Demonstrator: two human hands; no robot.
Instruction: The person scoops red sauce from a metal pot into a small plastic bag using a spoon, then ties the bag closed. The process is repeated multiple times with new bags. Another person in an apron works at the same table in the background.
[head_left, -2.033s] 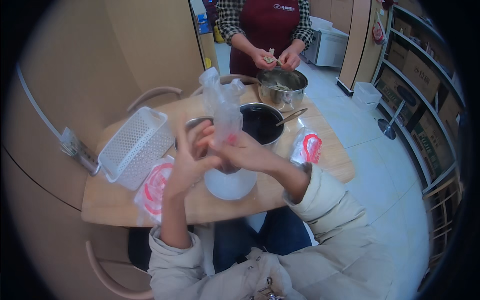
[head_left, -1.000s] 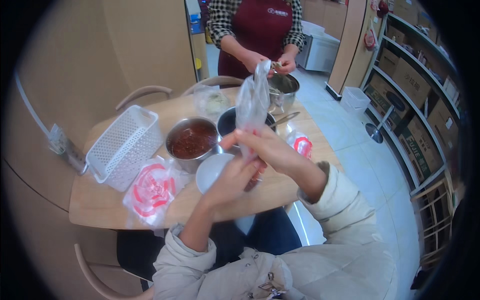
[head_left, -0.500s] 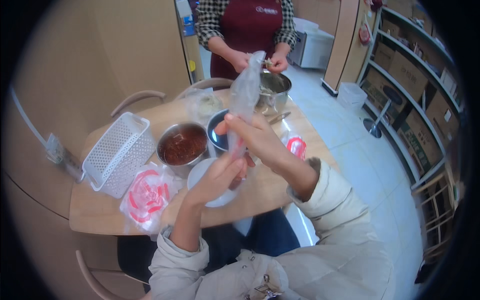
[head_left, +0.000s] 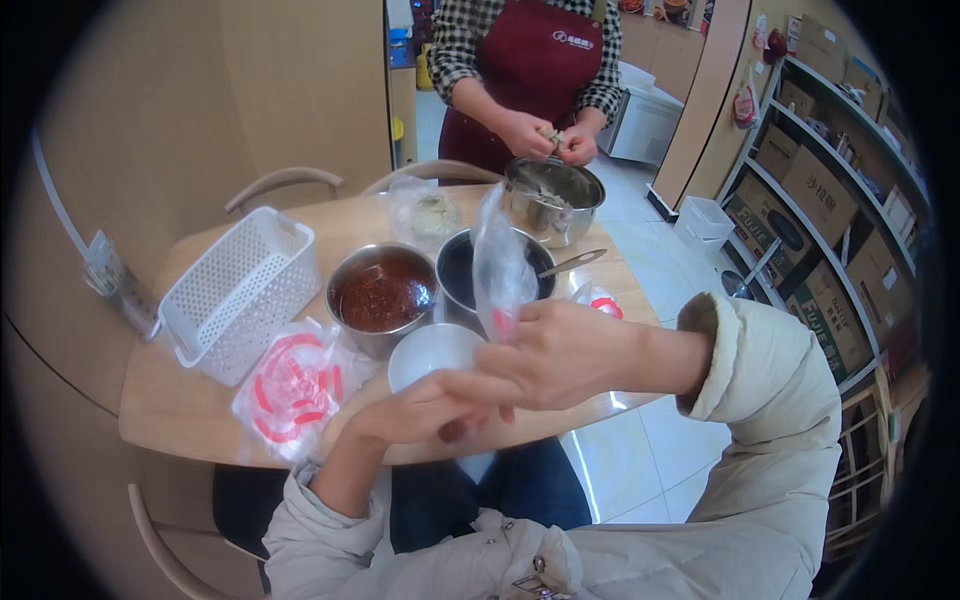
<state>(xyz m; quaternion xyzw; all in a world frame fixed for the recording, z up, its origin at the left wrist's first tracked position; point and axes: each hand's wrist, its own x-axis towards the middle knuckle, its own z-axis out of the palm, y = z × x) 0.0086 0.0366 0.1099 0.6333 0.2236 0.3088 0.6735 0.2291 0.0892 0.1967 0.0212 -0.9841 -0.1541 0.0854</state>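
Observation:
Both my hands meet above the near side of the table, over the edge of a white bowl (head_left: 424, 358). My right hand (head_left: 575, 352) is closed around a clear plastic bag (head_left: 497, 255) with a pink-red print near its lower part. The bag's loose part stands up beyond the fingers, in front of a dark-filled metal pot (head_left: 458, 265). My left hand (head_left: 425, 405) presses against the right one from below, its fingers curled at the bag's gathered end; the fingers of both partly hide each other there.
A metal pot of red sauce (head_left: 383, 292), a white perforated basket (head_left: 240, 290) and printed plastic bags (head_left: 300, 390) stand left. A spoon handle (head_left: 575, 262) juts rightward. Across the table, a person in a maroon apron (head_left: 545, 60) handles pale food above a steel pot (head_left: 555, 200).
The bag has come down and its upright part looks shorter. My right hand has moved down and right, turning over the left hand, which is also lower. The view has shifted slightly.

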